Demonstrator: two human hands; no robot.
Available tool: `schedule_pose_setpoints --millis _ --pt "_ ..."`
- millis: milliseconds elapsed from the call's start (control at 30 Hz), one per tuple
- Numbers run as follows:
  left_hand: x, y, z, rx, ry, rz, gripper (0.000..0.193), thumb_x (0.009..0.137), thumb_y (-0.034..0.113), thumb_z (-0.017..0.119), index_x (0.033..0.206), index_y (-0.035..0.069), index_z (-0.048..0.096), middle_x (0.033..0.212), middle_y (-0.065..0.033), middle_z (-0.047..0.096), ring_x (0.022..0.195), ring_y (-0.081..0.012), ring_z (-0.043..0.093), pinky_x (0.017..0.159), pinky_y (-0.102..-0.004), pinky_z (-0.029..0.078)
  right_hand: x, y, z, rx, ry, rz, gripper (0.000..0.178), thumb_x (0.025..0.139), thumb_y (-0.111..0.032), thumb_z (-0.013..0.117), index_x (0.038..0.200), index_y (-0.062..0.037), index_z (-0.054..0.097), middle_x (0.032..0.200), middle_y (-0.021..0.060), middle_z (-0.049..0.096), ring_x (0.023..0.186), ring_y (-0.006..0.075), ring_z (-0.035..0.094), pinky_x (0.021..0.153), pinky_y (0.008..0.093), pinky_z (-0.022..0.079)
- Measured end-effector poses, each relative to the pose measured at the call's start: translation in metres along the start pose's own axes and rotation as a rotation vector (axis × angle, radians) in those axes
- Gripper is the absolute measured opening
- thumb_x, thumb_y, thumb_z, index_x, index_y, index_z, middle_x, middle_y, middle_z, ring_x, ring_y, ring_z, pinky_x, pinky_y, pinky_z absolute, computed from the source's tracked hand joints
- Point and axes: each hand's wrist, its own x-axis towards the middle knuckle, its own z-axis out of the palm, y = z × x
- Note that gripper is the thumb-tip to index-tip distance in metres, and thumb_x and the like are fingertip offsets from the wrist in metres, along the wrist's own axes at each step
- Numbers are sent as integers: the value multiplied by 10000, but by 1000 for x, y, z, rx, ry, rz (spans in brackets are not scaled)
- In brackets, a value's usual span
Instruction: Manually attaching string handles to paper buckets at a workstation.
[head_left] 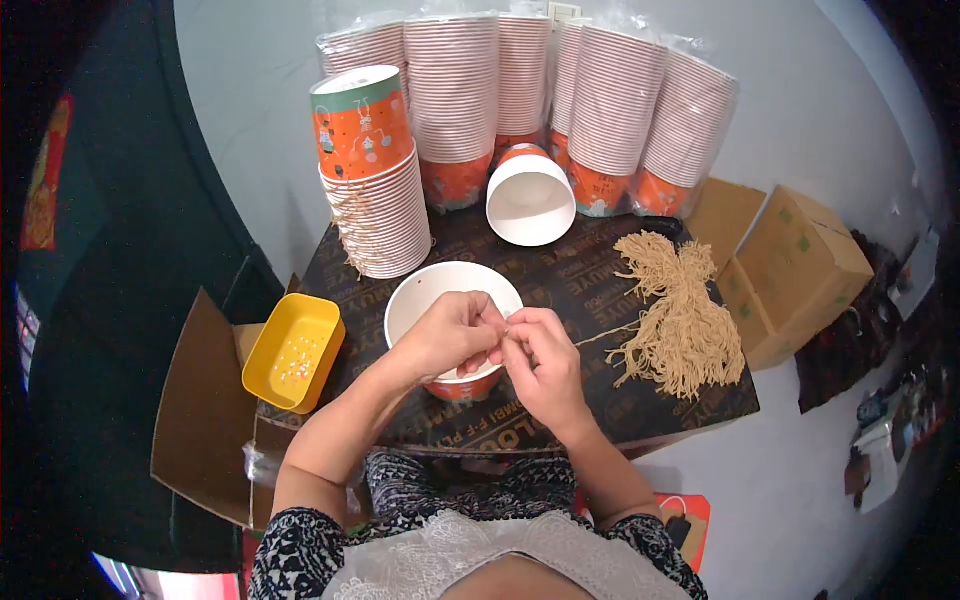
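Tan string (605, 337) runs from loose bundle (682, 330) on dark tabletop (590, 285) to right hand (540, 362), over right rim of paper bucket (460, 388). Right fingers pinch string; left hand (455, 333) curled close beside, cannot tell whether gripping. Yellow tray (300, 320) with small pale pieces (297, 362) at left; stacked buckets (380, 225) behind.
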Motion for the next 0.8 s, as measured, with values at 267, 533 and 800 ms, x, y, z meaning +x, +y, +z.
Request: schedule_pose_setpoints --millis 267,533,800 --pt "0 1 1 17 1 1 40 821 -37 577 850 -31 551 685 -96 636 476 -97 535 415 -231 404 -2 0 3 117 43 118 107 828 66 640 869 -3 570 1011 131 592 784 230 638 647 319 534" --pt "6 -5 -3 -123 -5 -57 100 796 -57 582 894 -43 565 695 -104 617 511 -114 560 422 -243 426 -5 2 1 -70 64 -155 142 802 71 673 903 -9 612 1035 128 579 800 227 636 656 315 526" --pt "4 -6 -8 -186 -69 -89 58 828 -30 618 880 -50 604 721 -81 617 559 -118 574 493 -241 464 -9 4 0 -124 47 -192 159 785 37 713 930 -7 668 1036 120 584 756 232 651 655 337 540"
